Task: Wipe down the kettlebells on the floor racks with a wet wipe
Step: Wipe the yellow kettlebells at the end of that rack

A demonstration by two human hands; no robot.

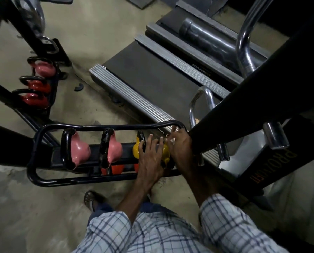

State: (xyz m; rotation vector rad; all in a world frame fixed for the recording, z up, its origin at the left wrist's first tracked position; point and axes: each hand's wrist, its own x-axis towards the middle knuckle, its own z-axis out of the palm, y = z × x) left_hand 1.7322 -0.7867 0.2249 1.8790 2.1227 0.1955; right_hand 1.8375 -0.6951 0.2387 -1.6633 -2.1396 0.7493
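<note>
A black tubular floor rack [35, 143] lies in front of me with two pink kettlebells [79, 150] on its left part and two yellow kettlebells at its right end. My left hand [150, 157] grips the black handle of the left yellow kettlebell [135, 152]. My right hand [180, 148] presses a crumpled white wet wipe [171, 140] against the right yellow kettlebell [165, 154], which is mostly hidden between my hands. Orange kettlebells [117, 168] show on the lower tier.
A second rack [52, 99] at the left holds one pink and two red kettlebells [39, 86]. A treadmill deck [152, 77] lies just beyond the rack. A black machine post [253, 99] and chrome bars crowd my right arm. My sandalled foot [92, 199] stands on the concrete floor.
</note>
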